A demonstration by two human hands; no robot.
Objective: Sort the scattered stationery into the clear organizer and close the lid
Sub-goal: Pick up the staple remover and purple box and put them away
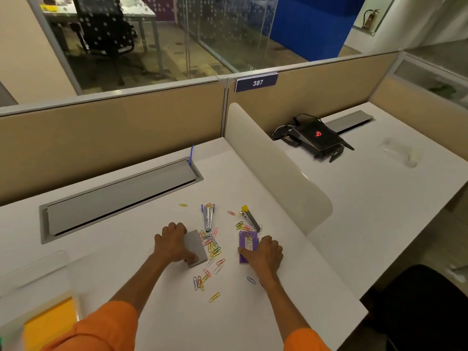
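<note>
On the white desk my left hand (172, 243) grips a flat grey block (196, 247) by its left edge, fingers curled over the far side and thumb at the near corner. My right hand (266, 253) holds a purple box (247, 245) from its right side, thumb along the near edge. Several coloured paper clips (211, 247) lie scattered between and in front of the hands. A purple stapler (208, 216) and a yellow-tipped stapler (249, 217) lie just behind them. The clear organizer (35, 282) stands at the left edge, blurred, with yellow sheets (49, 323) inside.
A grey cable tray lid (119, 196) is set into the desk behind the clips. A white curved divider (273, 168) borders the desk on the right. Beyond it a black device (316, 138) sits on the neighbouring desk. Tan partition panels (114, 130) close the back.
</note>
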